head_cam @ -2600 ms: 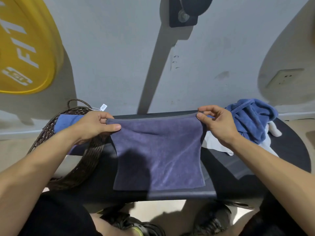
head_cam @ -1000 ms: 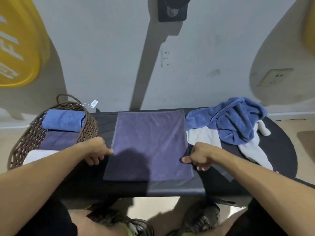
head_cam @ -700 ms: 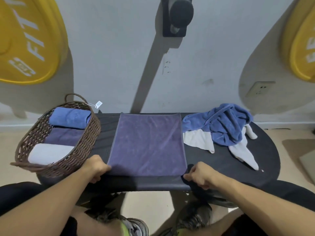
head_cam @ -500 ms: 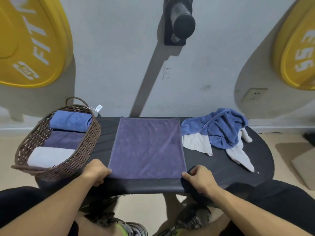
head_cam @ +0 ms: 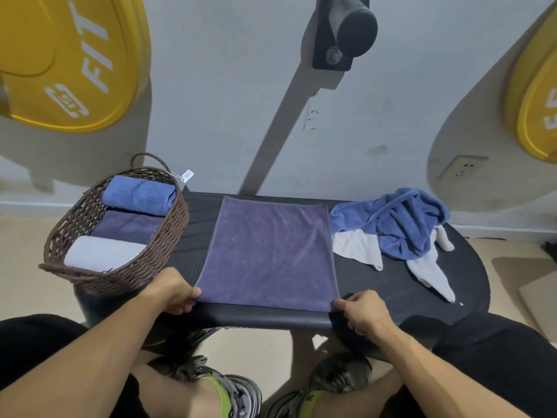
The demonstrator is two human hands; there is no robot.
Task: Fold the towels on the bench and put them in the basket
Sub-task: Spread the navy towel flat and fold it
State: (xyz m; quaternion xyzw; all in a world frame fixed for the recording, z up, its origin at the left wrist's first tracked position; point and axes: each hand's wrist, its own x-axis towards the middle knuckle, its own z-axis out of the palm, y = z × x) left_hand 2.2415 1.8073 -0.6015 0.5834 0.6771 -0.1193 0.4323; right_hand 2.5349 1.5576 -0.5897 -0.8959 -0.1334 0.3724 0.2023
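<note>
A purple towel (head_cam: 268, 251) lies flat across the middle of the black bench (head_cam: 401, 285). My left hand (head_cam: 170, 292) pinches its near left corner and my right hand (head_cam: 363, 310) pinches its near right corner, both at the bench's front edge. To the left stands a brown wicker basket (head_cam: 168, 236) holding three folded towels: blue at the back, purple in the middle, white at the front. On the right of the bench a crumpled blue towel (head_cam: 401, 224) lies on top of a white towel (head_cam: 358, 248).
The bench stands against a grey wall. Yellow weight plates (head_cam: 69, 58) hang at the upper left and upper right, and a black peg (head_cam: 346, 28) juts out above the bench. A wall socket (head_cam: 461, 170) is at the right. My shoes are on the floor below.
The purple towel, held up by its top corners before, now lies flat on the bench. Both hands slid down its sides to the near corners. The view pulled back and tilted.
</note>
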